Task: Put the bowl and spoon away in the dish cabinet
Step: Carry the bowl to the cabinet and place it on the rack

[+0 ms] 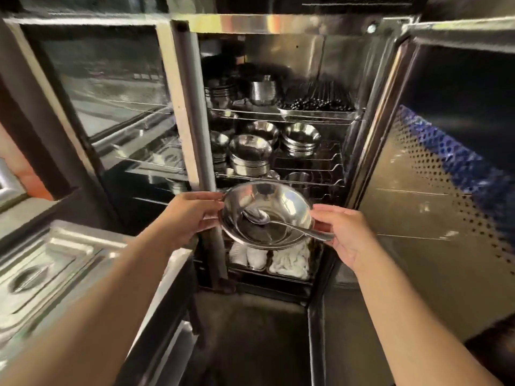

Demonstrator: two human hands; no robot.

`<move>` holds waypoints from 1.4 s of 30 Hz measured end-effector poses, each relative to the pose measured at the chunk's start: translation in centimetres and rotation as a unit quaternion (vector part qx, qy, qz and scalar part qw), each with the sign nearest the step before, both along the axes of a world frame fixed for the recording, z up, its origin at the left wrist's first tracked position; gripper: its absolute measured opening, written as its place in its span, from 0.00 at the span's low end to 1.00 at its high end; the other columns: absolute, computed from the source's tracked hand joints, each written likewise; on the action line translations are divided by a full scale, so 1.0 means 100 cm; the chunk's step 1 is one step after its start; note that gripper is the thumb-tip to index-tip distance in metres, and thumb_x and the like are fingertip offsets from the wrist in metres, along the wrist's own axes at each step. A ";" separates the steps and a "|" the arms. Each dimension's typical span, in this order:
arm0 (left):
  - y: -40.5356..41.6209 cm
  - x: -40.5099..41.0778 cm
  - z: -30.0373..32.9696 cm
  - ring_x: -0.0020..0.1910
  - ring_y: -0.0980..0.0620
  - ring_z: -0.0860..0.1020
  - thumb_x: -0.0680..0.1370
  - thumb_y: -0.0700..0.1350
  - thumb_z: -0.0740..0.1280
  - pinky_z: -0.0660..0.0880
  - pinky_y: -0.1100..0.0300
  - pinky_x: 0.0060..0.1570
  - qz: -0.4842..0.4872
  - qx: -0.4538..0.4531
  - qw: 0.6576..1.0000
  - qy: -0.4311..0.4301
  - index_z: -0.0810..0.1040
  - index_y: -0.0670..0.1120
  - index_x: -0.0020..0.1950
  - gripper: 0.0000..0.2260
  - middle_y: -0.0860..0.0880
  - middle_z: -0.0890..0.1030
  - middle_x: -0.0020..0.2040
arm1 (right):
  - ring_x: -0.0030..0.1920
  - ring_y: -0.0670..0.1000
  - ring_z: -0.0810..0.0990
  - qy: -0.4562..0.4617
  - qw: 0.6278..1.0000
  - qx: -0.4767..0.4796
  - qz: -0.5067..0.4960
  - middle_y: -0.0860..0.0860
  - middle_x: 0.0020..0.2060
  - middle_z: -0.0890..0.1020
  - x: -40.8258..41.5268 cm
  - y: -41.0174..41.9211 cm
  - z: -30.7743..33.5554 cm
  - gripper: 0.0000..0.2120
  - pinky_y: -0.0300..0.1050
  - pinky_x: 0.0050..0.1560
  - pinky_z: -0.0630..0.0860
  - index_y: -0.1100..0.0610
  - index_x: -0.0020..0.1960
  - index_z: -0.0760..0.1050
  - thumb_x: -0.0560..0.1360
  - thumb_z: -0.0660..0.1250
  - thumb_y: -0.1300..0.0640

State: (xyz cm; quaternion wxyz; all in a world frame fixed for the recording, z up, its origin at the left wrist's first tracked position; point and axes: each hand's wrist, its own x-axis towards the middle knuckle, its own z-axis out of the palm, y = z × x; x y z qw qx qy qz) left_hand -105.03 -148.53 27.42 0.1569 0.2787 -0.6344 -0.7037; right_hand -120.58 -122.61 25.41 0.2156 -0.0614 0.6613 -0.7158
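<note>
A shiny steel bowl [278, 199] is held in the air in front of the open dish cabinet [237, 23]. A steel spoon [281, 222] lies inside it, its handle sticking out over the right rim. My left hand [189, 215] grips the bowl's left rim. My right hand [345, 232] holds the right rim, with fingers at the spoon handle's end. Behind the bowl, wire shelves carry stacks of matching steel bowls [250, 154].
The cabinet's right door [434, 190] stands open, perforated, close to my right arm. The left glass door [106, 87] is closed. Steel cups [262, 89] and dark chopsticks [317, 103] fill the top shelf. White cloths [289, 260] sit low. A steel counter [55, 260] lies at left.
</note>
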 end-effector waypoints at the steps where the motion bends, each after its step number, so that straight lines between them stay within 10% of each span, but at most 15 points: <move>1: -0.006 -0.019 -0.003 0.44 0.49 0.85 0.76 0.33 0.70 0.83 0.57 0.44 -0.009 -0.003 1.000 -0.001 0.83 0.40 0.58 0.12 0.42 0.87 0.47 | 0.39 0.54 0.86 -0.003 1.000 0.001 -0.020 0.58 0.42 0.88 -0.010 -0.001 -0.003 0.10 0.48 0.42 0.81 0.59 0.52 0.84 0.71 0.75 0.65; 7: -0.045 -0.158 -0.022 0.38 0.50 0.85 0.75 0.32 0.70 0.83 0.59 0.38 -0.084 0.016 0.996 0.003 0.82 0.38 0.56 0.11 0.43 0.87 0.41 | 0.36 0.52 0.86 -0.020 0.994 0.009 -0.111 0.57 0.40 0.88 -0.095 -0.021 -0.011 0.10 0.46 0.38 0.80 0.61 0.54 0.83 0.73 0.73 0.67; 12: -0.082 -0.261 -0.018 0.39 0.50 0.85 0.76 0.33 0.70 0.81 0.62 0.35 -0.152 0.020 0.988 -0.005 0.81 0.39 0.59 0.12 0.41 0.87 0.45 | 0.39 0.57 0.86 -0.018 0.982 0.050 -0.180 0.58 0.39 0.88 -0.168 -0.058 -0.002 0.06 0.55 0.54 0.81 0.59 0.50 0.83 0.74 0.73 0.66; 21: -0.118 -0.387 -0.016 0.44 0.49 0.85 0.78 0.41 0.70 0.80 0.63 0.35 -0.212 0.023 0.976 -0.035 0.80 0.39 0.58 0.10 0.41 0.86 0.51 | 0.40 0.55 0.88 0.007 0.955 0.166 -0.246 0.53 0.35 0.88 -0.277 -0.109 0.001 0.08 0.49 0.43 0.85 0.54 0.45 0.84 0.70 0.78 0.52; 25: -0.120 -0.423 -0.030 0.50 0.46 0.85 0.79 0.42 0.69 0.81 0.60 0.42 -0.221 0.015 0.974 -0.054 0.81 0.40 0.57 0.09 0.42 0.87 0.50 | 0.42 0.56 0.87 0.018 0.944 0.222 -0.246 0.54 0.38 0.87 -0.313 -0.120 -0.010 0.07 0.48 0.45 0.84 0.55 0.42 0.84 0.69 0.77 0.53; 29: -0.116 -0.448 -0.045 0.54 0.45 0.84 0.78 0.43 0.70 0.81 0.56 0.51 -0.223 -0.003 0.972 -0.081 0.83 0.41 0.54 0.08 0.42 0.87 0.51 | 0.33 0.51 0.82 0.032 0.927 0.288 -0.239 0.55 0.36 0.86 -0.338 -0.132 -0.021 0.13 0.35 0.23 0.72 0.60 0.43 0.84 0.70 0.76 0.49; 37: -0.103 -0.480 -0.071 0.56 0.47 0.81 0.79 0.45 0.69 0.77 0.49 0.63 -0.209 -0.026 0.969 -0.132 0.81 0.41 0.61 0.13 0.45 0.84 0.56 | 0.37 0.50 0.79 0.070 0.917 0.356 -0.164 0.50 0.34 0.79 -0.384 -0.138 -0.054 0.15 0.46 0.41 0.75 0.56 0.36 0.76 0.73 0.71 0.47; 42: -0.095 -0.495 -0.084 0.57 0.46 0.81 0.79 0.47 0.70 0.77 0.48 0.63 -0.182 -0.031 0.972 -0.143 0.83 0.47 0.52 0.06 0.45 0.85 0.56 | 0.39 0.50 0.79 0.055 0.908 0.385 -0.155 0.51 0.40 0.81 -0.407 -0.139 -0.072 0.15 0.43 0.38 0.74 0.61 0.53 0.81 0.73 0.74 0.51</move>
